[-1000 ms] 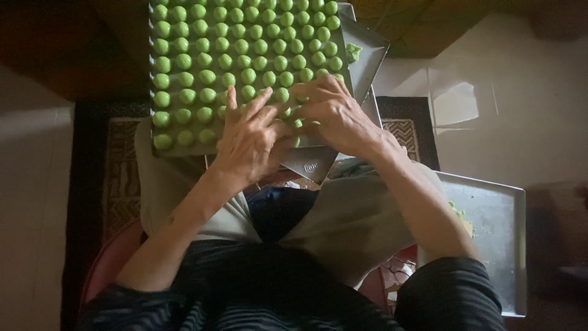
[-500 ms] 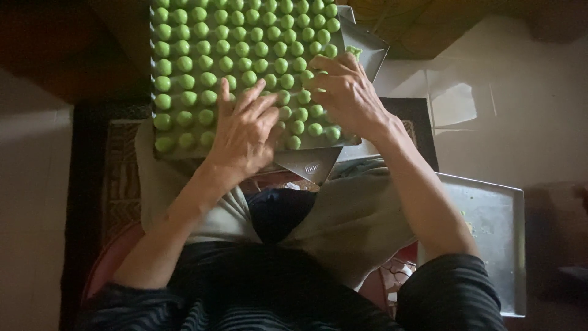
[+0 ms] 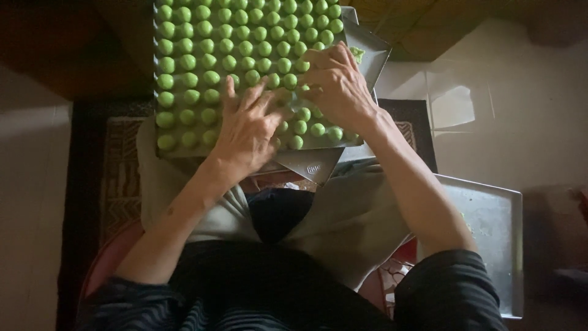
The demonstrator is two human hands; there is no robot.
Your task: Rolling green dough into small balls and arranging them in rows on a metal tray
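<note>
— Where are the green dough balls just now?

— They lie in close rows on a metal tray resting across the person's lap, filling it from the far edge down to the near edge. A second, bare tray lies on the floor by the right knee, well apart from the hands.

— Which hand is nearer the near rows?

— The left hand. It lies flat over the near middle of the tray, its grip wide open, fingers spread and pointing toward the far edge, resting on the balls and holding none.

— And the other?

— The right hand sits over the right edge of the tray, just beside the left. Its fingers are curled in toward the left hand, fingertips among the balls; whether they pinch one I cannot tell.

— Which way do the rows run from the hands?

— Away and to the left; the long rows lead straight off from the fingertips.
</note>
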